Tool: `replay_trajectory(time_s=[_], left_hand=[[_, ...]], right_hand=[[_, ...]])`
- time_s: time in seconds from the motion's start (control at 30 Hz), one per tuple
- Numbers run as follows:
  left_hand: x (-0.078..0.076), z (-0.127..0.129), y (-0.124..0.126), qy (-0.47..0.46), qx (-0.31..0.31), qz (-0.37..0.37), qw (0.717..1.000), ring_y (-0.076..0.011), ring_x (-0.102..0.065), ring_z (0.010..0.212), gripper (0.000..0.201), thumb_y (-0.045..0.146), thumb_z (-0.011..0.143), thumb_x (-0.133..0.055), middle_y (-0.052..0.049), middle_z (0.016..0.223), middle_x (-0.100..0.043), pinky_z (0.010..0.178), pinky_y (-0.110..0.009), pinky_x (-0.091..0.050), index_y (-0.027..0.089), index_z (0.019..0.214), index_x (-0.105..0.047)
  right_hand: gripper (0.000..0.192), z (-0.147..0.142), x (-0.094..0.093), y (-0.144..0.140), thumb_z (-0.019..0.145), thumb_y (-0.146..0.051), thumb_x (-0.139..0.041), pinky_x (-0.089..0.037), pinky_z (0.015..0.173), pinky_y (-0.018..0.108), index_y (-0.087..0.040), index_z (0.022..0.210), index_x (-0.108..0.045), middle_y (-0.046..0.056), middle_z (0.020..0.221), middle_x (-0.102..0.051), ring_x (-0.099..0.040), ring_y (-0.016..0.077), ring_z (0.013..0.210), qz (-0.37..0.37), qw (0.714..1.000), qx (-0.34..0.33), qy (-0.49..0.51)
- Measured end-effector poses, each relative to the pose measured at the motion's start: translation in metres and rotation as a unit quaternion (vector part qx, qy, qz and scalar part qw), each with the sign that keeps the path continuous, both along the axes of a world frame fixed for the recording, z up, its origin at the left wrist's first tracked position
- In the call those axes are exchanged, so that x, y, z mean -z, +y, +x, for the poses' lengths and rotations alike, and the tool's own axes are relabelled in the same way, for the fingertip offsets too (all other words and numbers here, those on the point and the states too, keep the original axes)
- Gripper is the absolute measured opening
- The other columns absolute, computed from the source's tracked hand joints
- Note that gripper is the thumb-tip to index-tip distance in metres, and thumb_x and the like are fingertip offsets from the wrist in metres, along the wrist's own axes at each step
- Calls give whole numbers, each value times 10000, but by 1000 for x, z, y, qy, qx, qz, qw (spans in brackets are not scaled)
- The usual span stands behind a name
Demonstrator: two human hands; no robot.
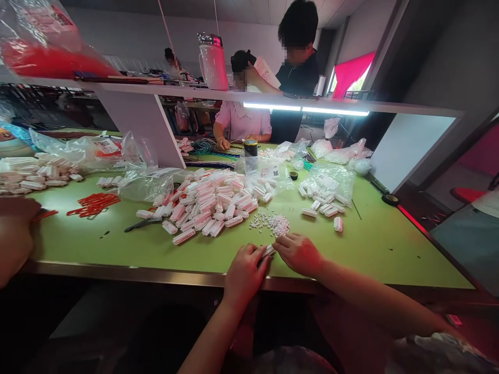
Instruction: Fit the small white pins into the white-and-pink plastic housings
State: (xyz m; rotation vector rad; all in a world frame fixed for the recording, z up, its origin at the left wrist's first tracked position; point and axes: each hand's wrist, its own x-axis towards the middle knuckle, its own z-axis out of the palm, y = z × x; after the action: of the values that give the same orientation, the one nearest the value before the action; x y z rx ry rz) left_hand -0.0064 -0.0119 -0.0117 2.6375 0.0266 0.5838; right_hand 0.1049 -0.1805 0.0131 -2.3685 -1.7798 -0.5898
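Currently, the left hand (246,269) holds a white piece (268,250), right hand (298,253) adjoining.

White block (268,251) partly hidden between fingers (255,254), neighbour's arm (13,241) cut off left; tiny bits (279,225) indistinct

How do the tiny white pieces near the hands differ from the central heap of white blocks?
The tiny pieces are far smaller than the blocks. The pieces form a low patch, while the blocks are piled higher and spread wider. Both are whitish and loose on the green table.
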Motion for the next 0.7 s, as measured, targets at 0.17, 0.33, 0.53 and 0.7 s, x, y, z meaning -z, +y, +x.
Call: replay_trajectory(time_s=[0.17, 0.33, 0.53, 0.7], left_hand=[[-3, 0, -1, 10, 0, 5, 1000, -221, -599, 884, 214, 290, 965, -577, -49, 900, -634, 799, -344, -484, 215, 1125, -697], [-4, 0, 0, 5, 11, -7, 1000, -220, -605, 875, 210, 310, 968, -561, -46, 894, -636, 807, -342, -489, 235, 1102, -704], [-1, 1, 3, 18, 16, -11, 1000, -223, -611, 875, 295, 355, 992, -491, -60, 912, -642, 796, -347, -494, 224, 1158, -696], [-1, 3, 2, 23, 11, 14, 1000, -232, -609, 875, 392, 404, 1009, -446, -61, 901, -623, 809, -355, -492, 224, 1299, -638]], right_hand=[[220, -6, -2, 0, 1002, -169, -464, -338, 629, 337, -150, 883, -649, 61, 842, -640, -520, 177, 702, -11, 998, -26, -59], [201, -8, -1, 2, 990, -174, -476, -338, 617, 333, -158, 877, -641, 57, 835, -622, -499, 180, 693, -29, 997, -17, -63], [208, -10, 5, 7, 976, -167, -465, -372, 624, 321, -152, 837, -618, 65, 815, -611, -510, 180, 687, -57, 997, -17, -45], [157, -6, 1, 5, 937, -196, -533, -432, 666, 296, -145, 959, -680, 77, 904, -672, -594, 178, 737, -37, 998, 11, 59]])
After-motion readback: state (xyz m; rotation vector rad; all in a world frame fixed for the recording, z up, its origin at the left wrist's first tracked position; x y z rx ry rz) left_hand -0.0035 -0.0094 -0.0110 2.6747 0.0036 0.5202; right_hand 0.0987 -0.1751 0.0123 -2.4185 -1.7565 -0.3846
